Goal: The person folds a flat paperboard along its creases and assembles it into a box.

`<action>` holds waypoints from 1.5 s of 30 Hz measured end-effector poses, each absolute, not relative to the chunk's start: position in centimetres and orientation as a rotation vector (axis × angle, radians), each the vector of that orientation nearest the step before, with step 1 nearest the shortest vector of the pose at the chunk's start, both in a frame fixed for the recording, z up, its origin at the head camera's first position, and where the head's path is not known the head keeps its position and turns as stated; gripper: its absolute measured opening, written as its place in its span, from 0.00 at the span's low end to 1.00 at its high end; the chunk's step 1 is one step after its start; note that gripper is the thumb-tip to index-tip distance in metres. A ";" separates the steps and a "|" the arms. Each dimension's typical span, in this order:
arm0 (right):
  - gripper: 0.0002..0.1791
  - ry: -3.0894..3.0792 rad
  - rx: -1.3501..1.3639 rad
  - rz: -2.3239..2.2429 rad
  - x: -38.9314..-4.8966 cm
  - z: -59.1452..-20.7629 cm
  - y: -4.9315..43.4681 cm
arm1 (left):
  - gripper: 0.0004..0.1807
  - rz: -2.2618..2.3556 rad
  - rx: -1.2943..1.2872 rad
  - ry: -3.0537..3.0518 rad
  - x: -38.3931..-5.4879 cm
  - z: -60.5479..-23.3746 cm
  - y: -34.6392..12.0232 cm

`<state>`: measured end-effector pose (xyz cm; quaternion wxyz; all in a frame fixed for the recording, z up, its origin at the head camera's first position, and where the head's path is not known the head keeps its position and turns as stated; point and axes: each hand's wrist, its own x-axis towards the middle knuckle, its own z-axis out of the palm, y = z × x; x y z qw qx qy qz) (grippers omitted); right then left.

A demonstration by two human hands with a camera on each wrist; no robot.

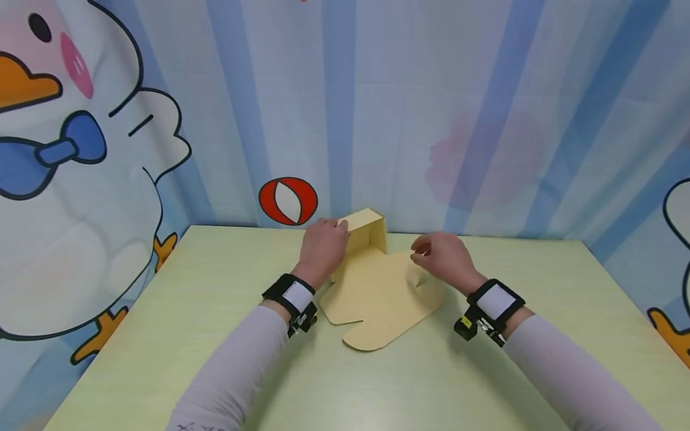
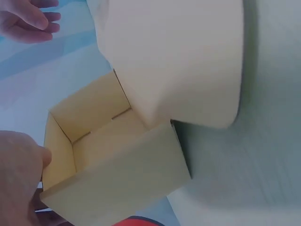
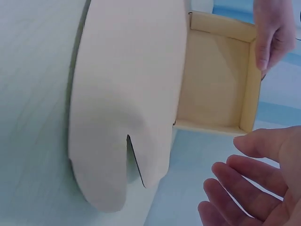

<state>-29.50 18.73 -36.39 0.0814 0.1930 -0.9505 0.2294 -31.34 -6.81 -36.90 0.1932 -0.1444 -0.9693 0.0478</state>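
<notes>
A tan cardboard box (image 1: 366,221) with low folded walls stands near the table's back edge, its open side turned toward me. From it a wide flap (image 1: 377,293) with rounded ends and slits spreads over the table. My left hand (image 1: 324,246) grips the box's far wall; in the left wrist view the thumb lies at the wall's inner side, and the other fingers are partly hidden behind it. To the right of the box, my right hand (image 1: 444,256) hovers over the flap, holding nothing. In the right wrist view its fingers (image 3: 249,188) are loosely bent, apart from the cardboard.
The pale green table (image 1: 162,335) reaches a blue-striped cloth backdrop (image 1: 404,108) directly behind the box. A printed duck (image 1: 70,239) and a red ball print (image 1: 288,201) are on that cloth. Both wrists carry black straps (image 1: 496,300) with small cameras.
</notes>
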 end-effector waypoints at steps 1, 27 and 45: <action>0.11 -2.841 0.575 0.688 -29.4 -36.3 18.8 | 0.17 0.153 -0.382 -2.728 -31.4 -36.9 -7.0; 0.17 -2.513 0.267 1.407 -29.1 -35.6 19.3 | 0.21 -0.847 -0.002 -3.084 -29.5 -39.2 -14.6; 0.21 -2.511 0.301 1.597 -31.3 -33.8 20.4 | 0.29 -0.860 -0.267 -2.928 -31.1 -39.4 -13.5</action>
